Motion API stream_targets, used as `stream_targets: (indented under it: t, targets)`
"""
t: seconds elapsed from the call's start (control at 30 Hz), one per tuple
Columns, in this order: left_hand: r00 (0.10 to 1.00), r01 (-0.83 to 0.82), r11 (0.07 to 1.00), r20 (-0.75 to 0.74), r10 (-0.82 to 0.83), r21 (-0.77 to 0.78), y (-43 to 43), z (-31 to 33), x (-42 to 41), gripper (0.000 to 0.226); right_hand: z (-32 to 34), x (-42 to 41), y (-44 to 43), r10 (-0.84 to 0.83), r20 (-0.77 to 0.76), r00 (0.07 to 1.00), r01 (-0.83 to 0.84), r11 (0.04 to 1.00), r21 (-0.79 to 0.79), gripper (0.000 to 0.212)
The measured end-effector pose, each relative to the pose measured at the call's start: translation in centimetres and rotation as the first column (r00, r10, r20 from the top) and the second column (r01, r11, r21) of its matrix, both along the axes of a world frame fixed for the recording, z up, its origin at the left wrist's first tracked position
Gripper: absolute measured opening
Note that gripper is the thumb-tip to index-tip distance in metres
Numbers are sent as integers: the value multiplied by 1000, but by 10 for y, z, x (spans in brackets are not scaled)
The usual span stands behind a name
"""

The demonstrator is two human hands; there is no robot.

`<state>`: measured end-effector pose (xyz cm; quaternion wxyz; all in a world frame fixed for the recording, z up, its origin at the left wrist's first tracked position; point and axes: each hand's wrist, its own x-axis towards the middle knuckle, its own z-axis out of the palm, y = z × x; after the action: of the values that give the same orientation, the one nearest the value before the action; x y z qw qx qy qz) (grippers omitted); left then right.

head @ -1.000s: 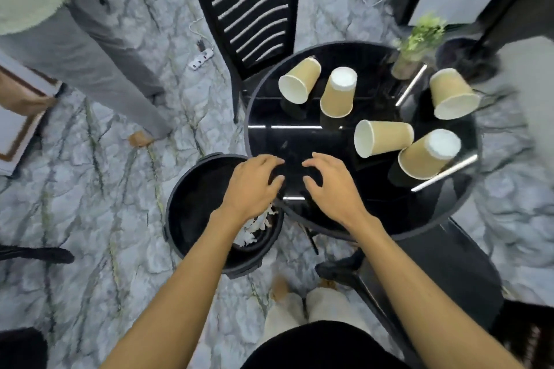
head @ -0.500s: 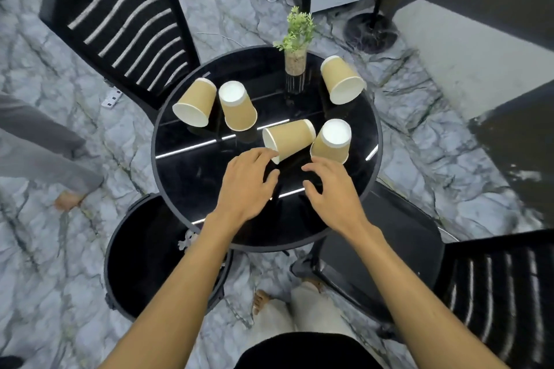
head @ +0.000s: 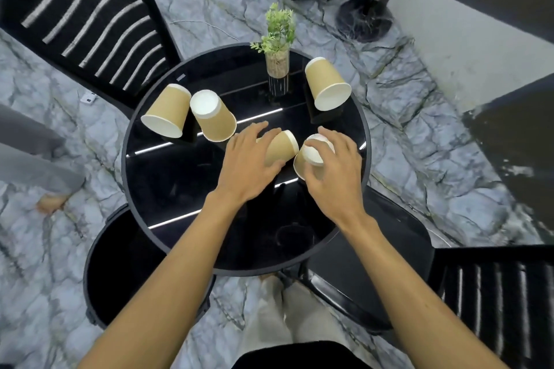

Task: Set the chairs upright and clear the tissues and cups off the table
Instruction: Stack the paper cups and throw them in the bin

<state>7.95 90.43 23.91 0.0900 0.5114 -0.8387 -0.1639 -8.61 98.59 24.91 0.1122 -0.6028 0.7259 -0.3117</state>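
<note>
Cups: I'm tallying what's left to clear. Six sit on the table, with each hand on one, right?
No, five cups, not six, as the head view shows. They sit on the table, with the left hand and right hand each on one.

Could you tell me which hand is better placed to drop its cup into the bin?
Left, probably. The left hand grips the tipped paper cup and is nearer the black bin, which stands on the person's left; the right hand, on the upside-down paper cup, would have to cross over.
</note>
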Motion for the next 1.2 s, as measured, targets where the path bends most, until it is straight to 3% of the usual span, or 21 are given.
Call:
stream_targets:
  t: [0.23, 0.63, 0.93, 1.2]
  targets:
    - [996, 47, 995, 77, -54, 88, -20, -32, -1, 70, -27, -10, -20, 51, 64, 997, -60, 987, 146, 50]
    - [999, -31, 999, 15, 31, 30, -8, -23, 18, 65, -21, -5, -24, 103, 136, 985, -121, 983, 135, 51]
    - [961, -277, 960, 17, 277, -33, 37, 9, 104, 64, 3, 67, -27, 349, 123, 929, -361, 928, 92, 52]
    - [814, -580, 813, 2, 581, -55, 104, 18, 217, 61, 11, 179, -25, 630, 157, 761, -645, 760, 75, 51]
